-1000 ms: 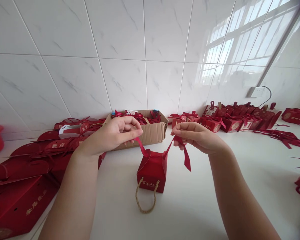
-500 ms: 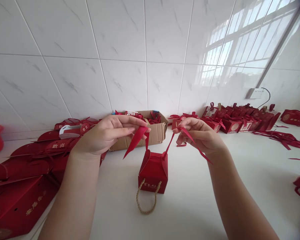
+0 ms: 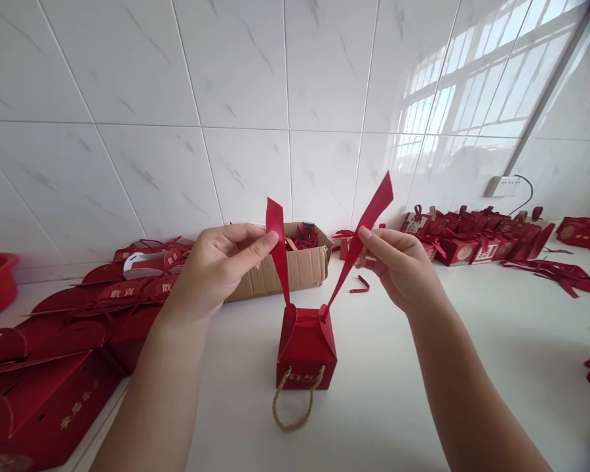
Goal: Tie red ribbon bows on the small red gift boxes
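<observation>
Ribbon ends (image 3: 376, 202) point upward, splayed above box (image 3: 307, 337)

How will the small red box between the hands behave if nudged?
The box should slide rather than roll, judging by its flat sides. It looks like folded card, so probably light and apt to dent. The ribbon, pinched by the left hand and right hand, may hold it back.

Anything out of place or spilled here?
Possibly one stray: a small bent red strip lies by itself on the white counter, to the right of the cardboard carton, attached to nothing. No spill visible.
</observation>
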### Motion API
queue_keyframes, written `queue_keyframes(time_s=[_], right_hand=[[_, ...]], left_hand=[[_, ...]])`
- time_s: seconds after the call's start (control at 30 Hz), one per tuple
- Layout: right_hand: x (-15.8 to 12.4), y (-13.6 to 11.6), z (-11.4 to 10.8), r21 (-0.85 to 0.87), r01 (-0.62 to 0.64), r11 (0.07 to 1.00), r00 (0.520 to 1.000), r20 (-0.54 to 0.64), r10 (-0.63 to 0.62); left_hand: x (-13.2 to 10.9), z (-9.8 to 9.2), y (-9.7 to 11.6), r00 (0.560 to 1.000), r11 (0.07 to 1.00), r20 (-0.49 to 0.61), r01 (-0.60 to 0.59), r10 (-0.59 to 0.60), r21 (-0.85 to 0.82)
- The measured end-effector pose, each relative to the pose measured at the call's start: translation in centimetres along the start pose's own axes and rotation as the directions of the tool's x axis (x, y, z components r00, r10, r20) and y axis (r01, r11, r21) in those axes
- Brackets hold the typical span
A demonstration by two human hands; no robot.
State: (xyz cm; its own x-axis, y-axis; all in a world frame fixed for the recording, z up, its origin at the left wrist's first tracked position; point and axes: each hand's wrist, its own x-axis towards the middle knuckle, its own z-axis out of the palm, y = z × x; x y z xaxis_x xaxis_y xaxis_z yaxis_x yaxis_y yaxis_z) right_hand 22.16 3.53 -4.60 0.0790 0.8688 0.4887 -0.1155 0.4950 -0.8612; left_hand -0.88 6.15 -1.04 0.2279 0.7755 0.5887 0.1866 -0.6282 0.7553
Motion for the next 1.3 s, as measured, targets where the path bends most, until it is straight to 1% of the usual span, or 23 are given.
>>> queue_keyframes(time_s=[0.13,0.23,0.33,0.47,0.6,0.7,0.8,0.9,1.07,1.2,1.3], right_hand=[[-0.2,-0.3,0.4,-0.089,0.018,0.996,0.997,-0.076,-0.025],[-0.3,-0.4,0.5,-0.094,0.043,0.995,0.992,-0.111,-0.053],[-0.4,-0.6,0.6,-0.073,0.062,0.995,0.991,-0.116,-0.07],[-0.8,-1.0,0.8,-0.092,0.092,0.992,0.986,-0.133,-0.104],[-1.2,-1.3,0.9,-0.139,0.139,0.98,0.974,-0.16,-0.161],[-1.3,-1.5,0.8,-0.196,0.167,0.966,0.961,-0.185,-0.203],[-1.4,-1.6,0.7,-0.217,0.178,0.96,0.953,-0.206,-0.224],[-1.3,-1.5,0.9,-0.207,0.151,0.967,0.964,-0.184,-0.19],[-1.3,-1.3,1.3,-0.214,0.109,0.971,0.981,-0.135,-0.14],[-1.4,-1.3,1.3,-0.24,0.122,0.963,0.981,-0.116,-0.153],[-1.4,-1.4,1.1,-0.263,0.106,0.959,0.987,-0.089,-0.133]], left_hand=[[-0.3,0.7,0.2,0.997,0.998,-0.072,-0.037,0.032,-0.058],[-0.5,1.0,0.3,0.991,0.998,-0.133,-0.03,0.021,-0.062],[-0.8,0.9,0.4,0.987,1.0,-0.161,-0.007,0.005,-0.018],[-1.2,0.6,0.7,0.985,1.0,-0.173,-0.013,0.014,0.004],[-1.6,0.3,1.1,0.988,0.999,-0.148,-0.038,0.041,0.027],[-1.8,0.0,1.4,0.995,0.996,-0.09,-0.025,0.032,0.082],[-1.8,-0.2,1.6,0.999,0.991,-0.033,-0.004,0.009,0.133],[-1.7,-0.3,1.4,0.999,0.995,-0.05,-0.004,0.01,0.104],[-1.7,0.1,1.0,0.985,1.0,-0.171,-0.026,0.025,0.0],[-1.7,0.3,1.0,0.968,0.997,-0.247,-0.06,0.049,-0.038],[-1.7,0.4,1.2,0.965,0.996,-0.253,-0.082,0.069,-0.042]])
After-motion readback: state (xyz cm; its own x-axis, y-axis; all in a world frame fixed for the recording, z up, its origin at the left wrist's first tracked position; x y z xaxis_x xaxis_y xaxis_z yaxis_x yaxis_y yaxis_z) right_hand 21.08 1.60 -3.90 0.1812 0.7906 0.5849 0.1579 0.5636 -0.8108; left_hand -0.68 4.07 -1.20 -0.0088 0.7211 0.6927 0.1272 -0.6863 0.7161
